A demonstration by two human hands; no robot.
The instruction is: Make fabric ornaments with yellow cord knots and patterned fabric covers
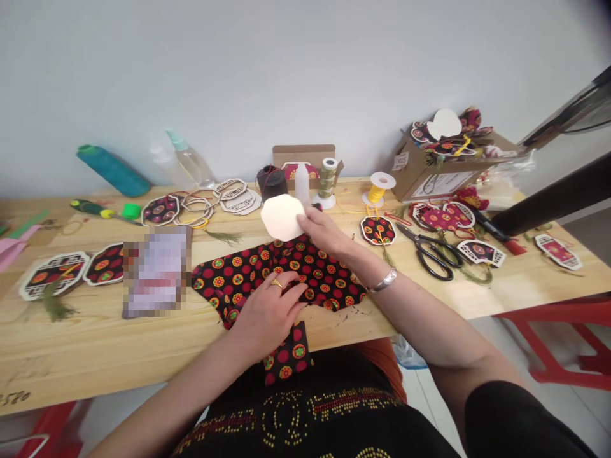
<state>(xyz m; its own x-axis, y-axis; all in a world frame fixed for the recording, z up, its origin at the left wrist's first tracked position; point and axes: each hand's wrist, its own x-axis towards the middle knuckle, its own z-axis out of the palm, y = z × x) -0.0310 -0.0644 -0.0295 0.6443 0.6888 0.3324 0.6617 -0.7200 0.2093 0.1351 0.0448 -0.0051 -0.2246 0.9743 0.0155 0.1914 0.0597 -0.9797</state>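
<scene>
My right hand [325,234], with a silver bracelet at the wrist, pinches the edge of a cream cut-out piece [281,218] with a wavy outline. It holds the piece above the far edge of a black patterned cloth [334,280] with red dots and flower motifs. On the middle of this cloth rests my left hand [267,308], fingers apart and stretched out, a gold ring on one of them. Part of the cloth [289,356] hangs over the table's front edge below the left hand. What lies under the left palm is hidden.
Black-handled scissors [435,256] lie at right, before a cardboard box [429,172] of ornaments. Yellow cord [378,189], a white bottle [302,184] and a teal thread cone [113,170] line the back. A blurred-out flat object [160,270] and tasselled ornaments [55,275] lie left.
</scene>
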